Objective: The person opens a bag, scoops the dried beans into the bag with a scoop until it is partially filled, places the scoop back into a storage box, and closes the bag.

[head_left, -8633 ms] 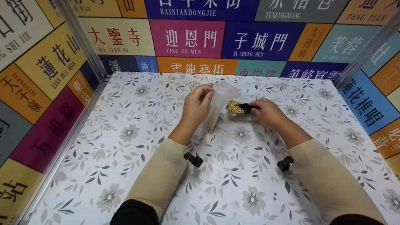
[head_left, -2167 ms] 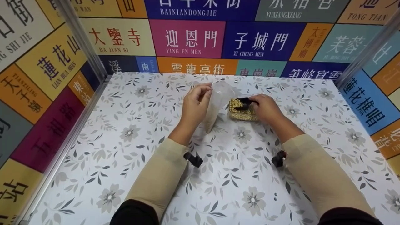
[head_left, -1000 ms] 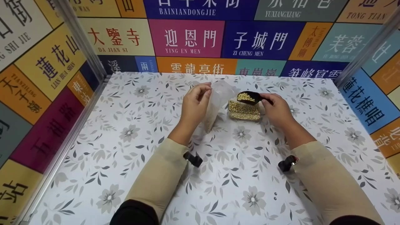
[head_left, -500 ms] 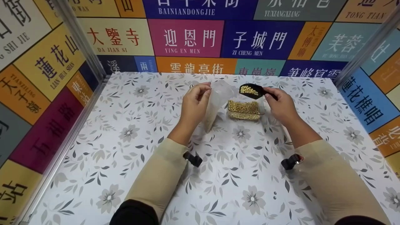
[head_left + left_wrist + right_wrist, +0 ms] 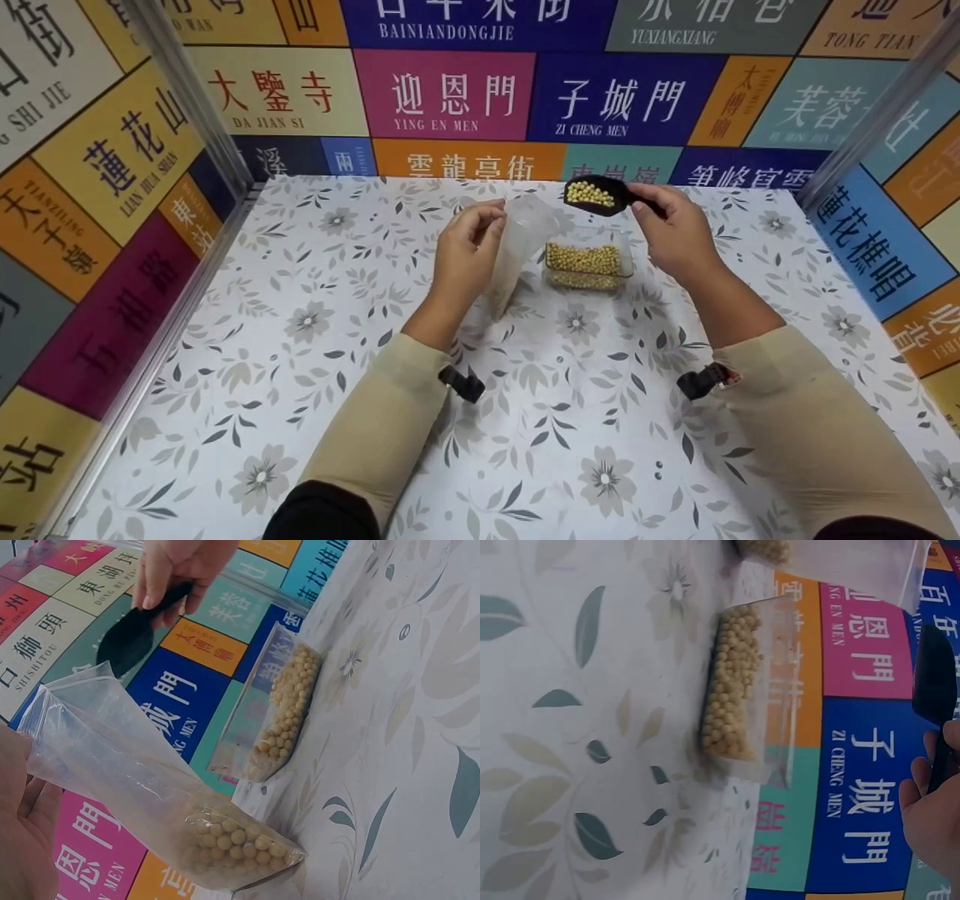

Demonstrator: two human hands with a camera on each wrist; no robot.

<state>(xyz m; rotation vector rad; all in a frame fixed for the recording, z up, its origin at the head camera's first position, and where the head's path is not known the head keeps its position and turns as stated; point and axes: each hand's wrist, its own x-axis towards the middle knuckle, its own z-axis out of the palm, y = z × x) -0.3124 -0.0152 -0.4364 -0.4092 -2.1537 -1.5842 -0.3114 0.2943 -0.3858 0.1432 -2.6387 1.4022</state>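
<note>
My left hand [image 5: 466,244] pinches the top edge of a clear plastic zip bag [image 5: 517,240]. The bag's mouth gapes, and pale yellow beans gather in its lower corner, plain in the left wrist view on the bag [image 5: 172,787]. In my right hand [image 5: 679,232] is the handle of a black scoop [image 5: 596,196], raised above and behind the box and loaded with yellow beans. A clear rectangular box [image 5: 589,261] of the same beans stands on the table between the hands. The right wrist view shows the box [image 5: 739,690] partly filled, with the scoop [image 5: 935,675] well above it.
A white table with a grey flower pattern [image 5: 360,420] lies under everything. Panels with Chinese lettering [image 5: 450,94] stand behind the table and at both sides, joined by metal posts [image 5: 214,112]. Black wrist cameras [image 5: 701,381] sit on the sleeves.
My right hand has lifted the scoop out of the box with a load of beans, raising it up and back. The left hand and the bag have stayed almost in place.
</note>
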